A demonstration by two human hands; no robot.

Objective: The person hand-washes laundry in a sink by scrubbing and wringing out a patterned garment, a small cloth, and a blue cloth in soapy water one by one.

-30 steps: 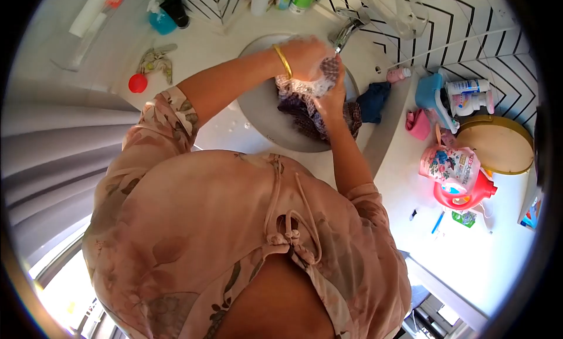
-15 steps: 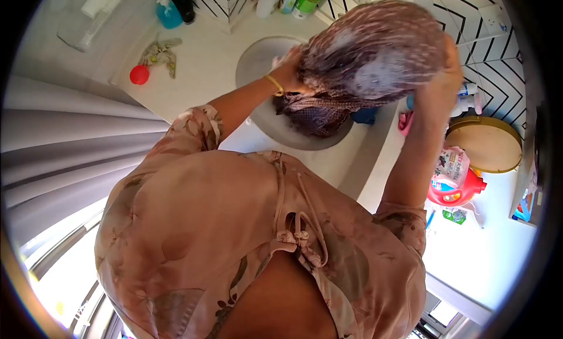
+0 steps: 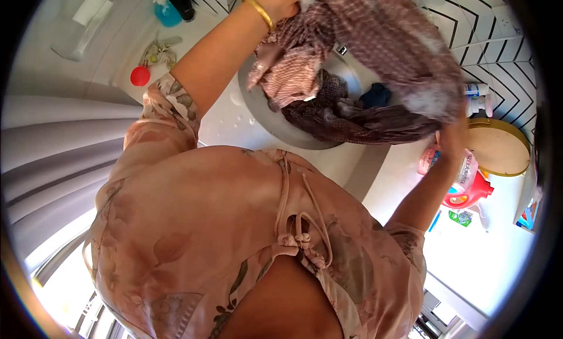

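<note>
A wet brown checked cloth [image 3: 390, 43], with white suds in patches, is stretched in a loop above the round sink [image 3: 254, 104]. My left hand [image 3: 285, 2], with a gold bangle at the wrist, is closed on one end near the top edge of the view. On the right, my right hand [image 3: 453, 137] grips the other end; its fingers are partly hidden by the fabric. Lower folds of the cloth hang into the basin. A small dark blue cloth [image 3: 375, 96] lies at the basin's right side.
A red ball-like object [image 3: 140, 76], a crumpled rag [image 3: 159, 52] and a blue bottle [image 3: 168, 14] stand to the left. At right are a red detergent jug [image 3: 474, 192], a round gold-rimmed tray [image 3: 498, 145] and small bottles [image 3: 478, 99]. A grey curtain [image 3: 64, 125] hangs at left.
The bunched cloth has been pulled apart into a wide loop. My left hand has moved up and away, my right hand down and to the right, both still holding it.
</note>
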